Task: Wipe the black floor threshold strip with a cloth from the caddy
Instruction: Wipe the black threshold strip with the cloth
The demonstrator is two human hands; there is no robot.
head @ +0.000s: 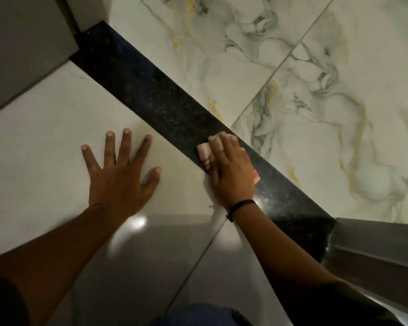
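Head view: right hand (231,170) presses pink cloth (204,152) mid-strip (156,95); left hand (118,175) splayed flat on floor tile (45,137). Wiping underway; next, stroke along.

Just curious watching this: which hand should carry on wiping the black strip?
The right hand. It already presses the pink cloth flat on the black threshold strip. The left hand lies spread, palm down, on the plain tile beside the strip, apparently as a brace.
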